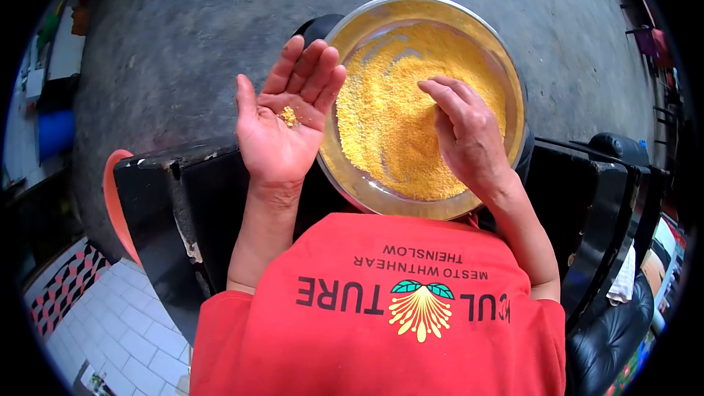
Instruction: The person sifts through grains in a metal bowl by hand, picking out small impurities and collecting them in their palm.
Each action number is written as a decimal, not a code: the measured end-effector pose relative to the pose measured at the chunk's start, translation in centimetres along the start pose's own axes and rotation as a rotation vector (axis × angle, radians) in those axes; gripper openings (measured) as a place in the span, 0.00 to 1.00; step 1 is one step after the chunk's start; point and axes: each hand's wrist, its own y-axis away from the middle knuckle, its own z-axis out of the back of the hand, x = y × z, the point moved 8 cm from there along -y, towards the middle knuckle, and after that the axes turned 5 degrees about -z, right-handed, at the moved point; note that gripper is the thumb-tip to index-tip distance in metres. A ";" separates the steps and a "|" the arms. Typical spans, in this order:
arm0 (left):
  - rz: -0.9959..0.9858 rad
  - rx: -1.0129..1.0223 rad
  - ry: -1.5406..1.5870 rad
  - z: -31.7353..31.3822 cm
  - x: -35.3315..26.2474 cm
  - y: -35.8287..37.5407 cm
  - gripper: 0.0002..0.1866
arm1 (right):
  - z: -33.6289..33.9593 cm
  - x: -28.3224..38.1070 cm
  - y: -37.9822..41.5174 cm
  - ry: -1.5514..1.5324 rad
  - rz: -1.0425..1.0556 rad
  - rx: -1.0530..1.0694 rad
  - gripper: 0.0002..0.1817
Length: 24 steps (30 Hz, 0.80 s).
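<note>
My left hand (282, 114) is turned palm up beside the rim of a round metal basin (356, 189), its fingers stretched out. A small pinch of yellow grains (289, 116) lies on the palm. A layer of the same coarse yellow grain (400, 132) covers most of the basin's bottom, with streaks of bare metal showing near the far side. Over the right part of the basin hovers my right hand (469, 128), its fingers drawn together and pointing left. The fingertips' undersides are hidden, so whatever they hold cannot be made out.
Black chair-like furniture (205, 213) with worn edges stands on the left, with more black furniture (576, 220) on the right. An orange curved band (117, 198) hangs at the left. Grey concrete floor (213, 15) stretches ahead; pale tiles (139, 337) lie at the lower left.
</note>
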 end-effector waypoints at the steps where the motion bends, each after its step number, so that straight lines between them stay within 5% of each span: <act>1: 0.006 -0.016 0.011 0.0 0.1 -0.1 0.38 | -0.2 -0.1 0.3 -0.030 -0.016 0.055 0.19; 4: 0.006 -0.024 -0.009 0.1 0.2 -0.3 0.38 | -1.6 0.9 1.3 -0.146 -0.036 0.230 0.17; 8: 0.000 -0.034 0.008 0.1 0.2 -0.1 0.38 | -6.2 5.3 2.1 -0.122 0.248 0.446 0.11; 11: 0.004 -0.051 0.017 0.3 0.1 0.2 0.38 | -7.0 5.4 0.6 0.082 0.362 0.388 0.10; 17: 0.008 0.028 -0.025 0.0 0.2 -0.1 0.34 | -2.9 0.2 -3.5 0.390 0.110 -0.073 0.16; 20: 0.011 0.043 -0.020 0.0 0.2 -0.3 0.34 | -5.0 0.0 -4.0 0.427 0.038 0.103 0.19; 24: 0.006 0.005 -0.023 0.1 0.0 -0.1 0.34 | -6.5 5.5 0.4 -0.036 0.446 0.385 0.17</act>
